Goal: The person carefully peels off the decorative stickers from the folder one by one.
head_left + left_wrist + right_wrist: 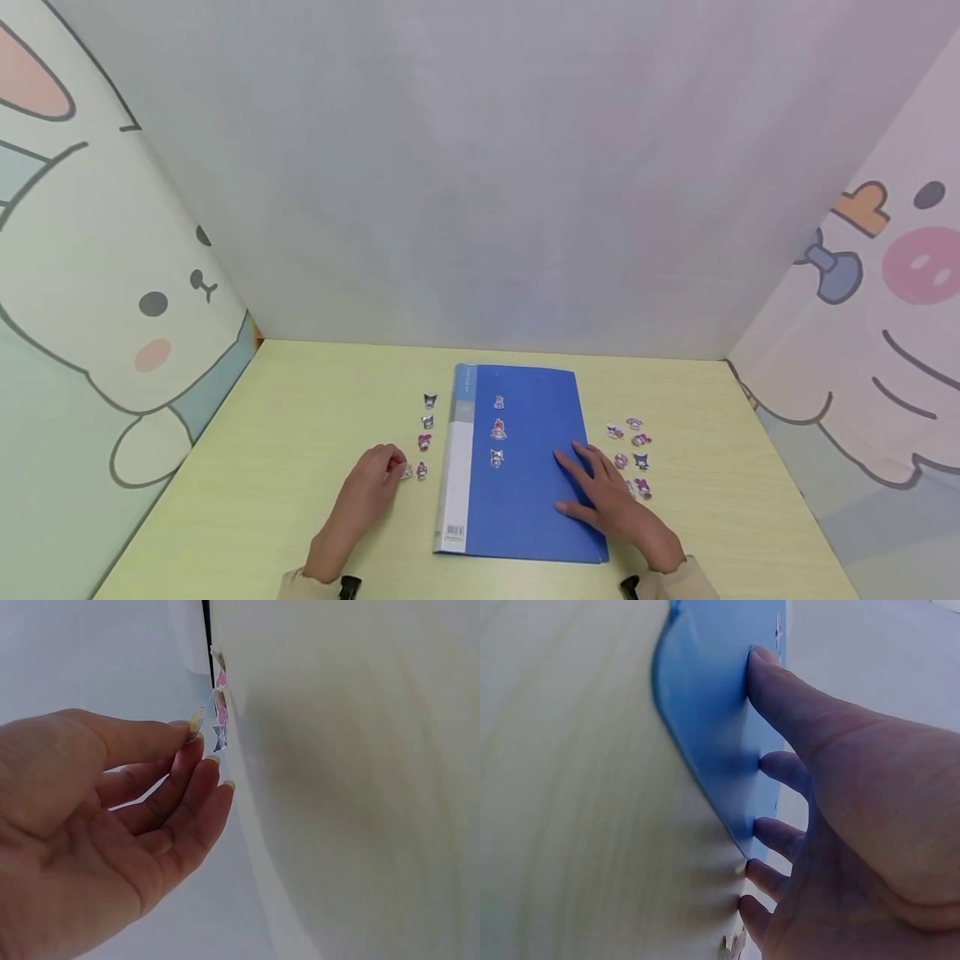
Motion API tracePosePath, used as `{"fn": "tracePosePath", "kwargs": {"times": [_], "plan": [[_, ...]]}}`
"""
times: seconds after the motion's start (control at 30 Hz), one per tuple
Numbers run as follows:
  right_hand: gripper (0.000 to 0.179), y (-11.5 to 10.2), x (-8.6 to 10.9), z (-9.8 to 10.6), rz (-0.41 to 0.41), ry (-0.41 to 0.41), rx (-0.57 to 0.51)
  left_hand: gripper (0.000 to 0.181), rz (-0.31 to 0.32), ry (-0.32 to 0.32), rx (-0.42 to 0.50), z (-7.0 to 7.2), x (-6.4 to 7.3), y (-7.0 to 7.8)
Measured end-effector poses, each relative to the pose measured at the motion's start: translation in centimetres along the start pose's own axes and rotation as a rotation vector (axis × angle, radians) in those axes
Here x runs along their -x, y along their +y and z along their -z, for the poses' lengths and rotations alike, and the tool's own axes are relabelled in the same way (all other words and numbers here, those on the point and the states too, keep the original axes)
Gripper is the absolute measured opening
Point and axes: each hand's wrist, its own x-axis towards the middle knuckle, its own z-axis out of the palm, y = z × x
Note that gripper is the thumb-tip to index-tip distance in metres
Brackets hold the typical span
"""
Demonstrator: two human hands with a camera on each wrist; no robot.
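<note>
Between thumb and index finger, my left hand [372,483] pinches a small sticker [196,722], just above the table left of a blue folder [532,508]. Near it, a column of cartoon stickers lies on the table, among them a pink one [424,442] and a dark one [430,401]. My right hand [609,500] rests with spread fingers on the folder's right edge; in the right wrist view its thumb and some fingertips touch the blue cover [712,697]. Three stickers, the middle one reddish [498,429], stand in a column on the cover.
Several more stickers [641,461] lie on the table right of the folder, partly hidden by the right hand. The folder's white spine [456,467] faces left. A pale wall [480,208] rises behind the table [300,425], with cartoon-printed panels at both sides.
</note>
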Motion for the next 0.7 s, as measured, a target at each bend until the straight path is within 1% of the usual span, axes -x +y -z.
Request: {"fn": "tracePosePath", "kwargs": {"times": [0.13,0.27,0.4,0.6,0.7], "plan": [[0.073,-0.04,0.09,0.13,-0.003,-0.006,0.003,0.009,0.003,-0.022,0.001,0.02,-0.11,-0.34],[0.073,0.06,0.06,0.14,-0.014,-0.011,-0.002,0.013,-0.032,-0.028,-0.003,0.1,-0.19,-0.49],[0.073,0.13,0.04,0.14,-0.024,-0.017,-0.006,0.018,-0.057,-0.016,-0.037,0.17,-0.25,-0.5],[0.073,0.15,0.01,0.13,-0.032,-0.027,-0.004,0.017,-0.046,-0.013,-0.075,0.08,-0.2,-0.55],[0.073,0.08,0.03,0.17,-0.026,-0.027,-0.006,0.018,-0.043,0.0,-0.084,-0.09,-0.2,-0.57]]}}
